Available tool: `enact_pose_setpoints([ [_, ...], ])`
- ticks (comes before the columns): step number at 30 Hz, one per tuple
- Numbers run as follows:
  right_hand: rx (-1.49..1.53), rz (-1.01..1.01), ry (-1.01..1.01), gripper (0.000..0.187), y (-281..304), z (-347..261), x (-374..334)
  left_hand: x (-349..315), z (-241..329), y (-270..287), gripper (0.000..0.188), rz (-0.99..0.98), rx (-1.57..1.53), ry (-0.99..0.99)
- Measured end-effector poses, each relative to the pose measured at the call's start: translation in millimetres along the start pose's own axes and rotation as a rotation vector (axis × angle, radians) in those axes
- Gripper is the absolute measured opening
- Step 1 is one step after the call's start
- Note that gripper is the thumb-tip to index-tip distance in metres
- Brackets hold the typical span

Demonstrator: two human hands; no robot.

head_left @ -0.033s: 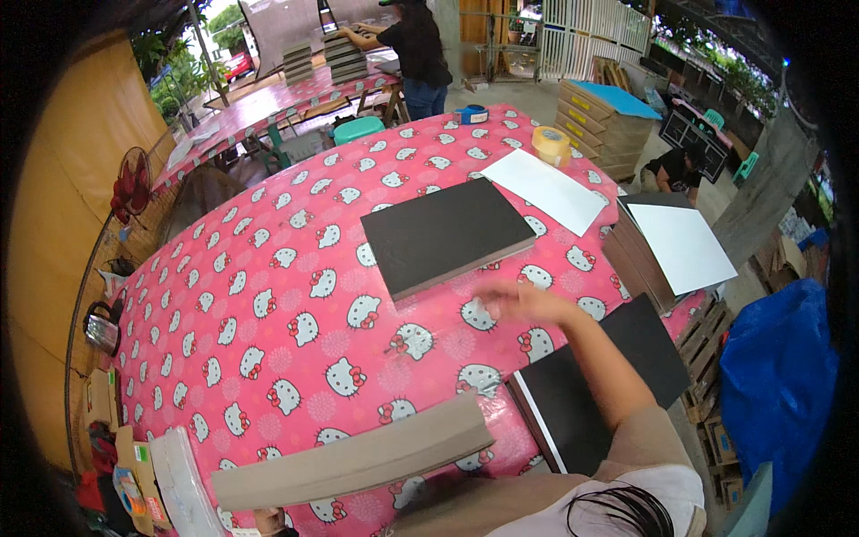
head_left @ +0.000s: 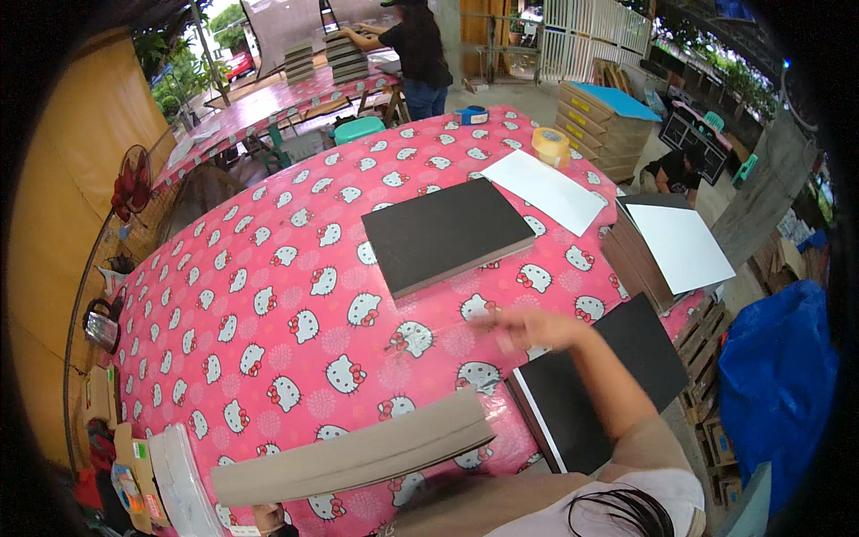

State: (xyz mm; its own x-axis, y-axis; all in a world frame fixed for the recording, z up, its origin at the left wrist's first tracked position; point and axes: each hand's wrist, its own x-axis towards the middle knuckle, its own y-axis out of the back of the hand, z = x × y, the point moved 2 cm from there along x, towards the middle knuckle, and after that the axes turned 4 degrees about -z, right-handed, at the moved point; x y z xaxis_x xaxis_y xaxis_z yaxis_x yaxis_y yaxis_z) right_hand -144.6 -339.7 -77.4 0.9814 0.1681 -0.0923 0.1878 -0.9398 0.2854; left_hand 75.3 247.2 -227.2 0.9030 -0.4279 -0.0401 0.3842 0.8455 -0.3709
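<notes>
Holds right hand (head_left: 535, 330) loosely open over table (head_left: 197, 295) toward right edge, left hand (head_left: 268, 516) by grey boards (head_left: 353, 447), with unclear grip.

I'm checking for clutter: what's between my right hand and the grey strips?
Only pink cat-print tablecloth between right hand and grey strips, in the head view.

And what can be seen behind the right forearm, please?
A black board shows on both sides of the right forearm, with a white strip along its left edge. The part behind the arm is covered.
</notes>
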Motion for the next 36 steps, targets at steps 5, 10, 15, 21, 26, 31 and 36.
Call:
enact_pose_setpoints([
  [5,0.214,0.052,0.013,0.117,-124.6,-29.0,-58.2,15.4,-17.5,-4.9,0.065,0.063,-0.098,-0.188],
  [10,-0.085,0.562,-0.005,0.115,-159.3,-10.6,-25.1,14.4,0.5,-28.0,0.055,-0.020,-0.107,0.016],
  [15,0.004,0.609,0.023,0.098,-154.8,-2.4,-1.4,25.3,14.4,-65.8,0.078,-0.074,-0.200,-0.087],
  [21,-0.054,0.733,0.157,0.085,-139.9,-23.4,-1.1,50.2,33.7,-95.8,0.080,-0.116,-0.163,-0.106],
  [26,0.078,0.751,-0.003,0.079,-142.2,11.2,-6.5,76.5,22.6,-106.4,0.073,-0.196,-0.050,0.064],
  [31,0.129,0.889,0.080,0.071,-167.6,-8.6,-9.3,47.4,48.5,-138.2,0.068,-0.118,0.026,-0.141],
  [36,0.265,0.621,0.072,0.069,-144.6,8.2,-21.5,40.7,13.6,-123.4,0.049,-0.029,-0.027,-0.174],
])
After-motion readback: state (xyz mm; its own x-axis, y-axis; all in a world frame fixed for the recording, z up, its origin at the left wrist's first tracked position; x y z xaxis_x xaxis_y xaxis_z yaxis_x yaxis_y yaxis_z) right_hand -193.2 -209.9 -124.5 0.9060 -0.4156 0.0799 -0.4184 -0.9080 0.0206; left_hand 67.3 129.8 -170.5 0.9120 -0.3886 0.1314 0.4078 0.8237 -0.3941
